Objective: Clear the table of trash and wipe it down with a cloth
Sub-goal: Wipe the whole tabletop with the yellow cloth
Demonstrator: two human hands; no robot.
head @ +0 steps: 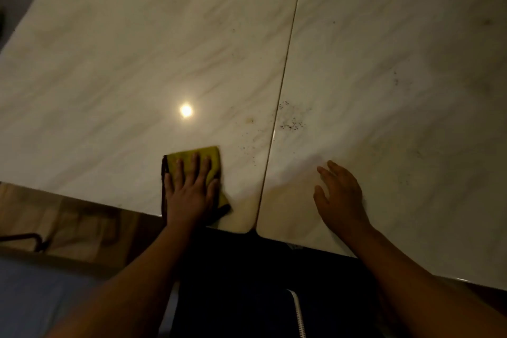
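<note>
A folded yellow cloth point(201, 156) with a dark edge lies flat on the pale marble table point(109, 77) near its front edge. My left hand point(190, 189) presses down on the cloth with the fingers spread, palm flat. My right hand point(341, 195) rests or hovers open just over the right slab of the table, fingers apart, holding nothing. Dark crumbs point(290, 123) are scattered just right of the seam point(285, 68) between the two slabs, ahead of both hands. A faint brownish stain point(250, 119) sits left of the seam.
More dark specks point(396, 80) dot the right slab farther out. Ceiling lights reflect on the glossy top point(186, 110). Below the front edge are a wooden floor point(68, 217), a dark metal frame point(33, 239) and my dark clothing point(247, 282).
</note>
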